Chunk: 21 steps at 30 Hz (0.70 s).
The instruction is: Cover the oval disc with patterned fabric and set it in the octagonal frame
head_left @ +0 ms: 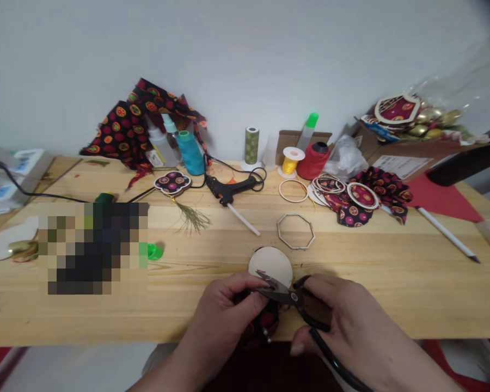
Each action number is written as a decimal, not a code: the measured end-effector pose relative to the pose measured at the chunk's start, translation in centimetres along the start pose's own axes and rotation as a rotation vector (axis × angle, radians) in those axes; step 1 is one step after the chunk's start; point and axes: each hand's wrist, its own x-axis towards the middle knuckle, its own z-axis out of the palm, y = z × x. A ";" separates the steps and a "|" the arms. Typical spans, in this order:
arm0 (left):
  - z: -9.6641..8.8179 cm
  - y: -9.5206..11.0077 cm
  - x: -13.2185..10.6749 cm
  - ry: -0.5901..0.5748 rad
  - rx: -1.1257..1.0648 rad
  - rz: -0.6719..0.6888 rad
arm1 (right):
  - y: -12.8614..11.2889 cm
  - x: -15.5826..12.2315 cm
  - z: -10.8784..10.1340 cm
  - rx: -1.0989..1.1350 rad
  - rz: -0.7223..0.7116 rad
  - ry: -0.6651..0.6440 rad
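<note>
My left hand [224, 316] is closed, pinching a round pale disc [270, 263] covered underneath with dark patterned fabric [265, 325]. My right hand [347, 321] is wrapped round the black handles of a pair of scissors [294, 298]. The blades point left and meet the fabric at the disc's lower edge. Both hands are at the table's [212, 256] near edge, over my lap.
An octagonal wooden frame [296, 231] lies just beyond the disc. A black glue gun [231, 190], thread spools [312, 160], rings and fabric-covered pieces [361, 197] sit farther back. A white pencil [447, 234] lies right; patterned cloth [134, 128] is at the back left.
</note>
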 end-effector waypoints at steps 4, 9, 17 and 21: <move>-0.1 0.1 0.0 -0.015 -0.003 -0.003 | 0.3 0.0 0.1 0.017 0.003 -0.011; 0.1 0.5 -0.2 -0.032 -0.022 0.023 | 0.4 -0.1 0.2 0.022 -0.005 -0.001; 0.0 0.3 0.0 -0.068 -0.019 0.055 | 1.0 -0.2 0.3 0.043 -0.019 0.000; 0.0 0.1 -0.1 -0.069 -0.005 0.046 | 1.0 -0.1 0.3 0.058 -0.007 -0.002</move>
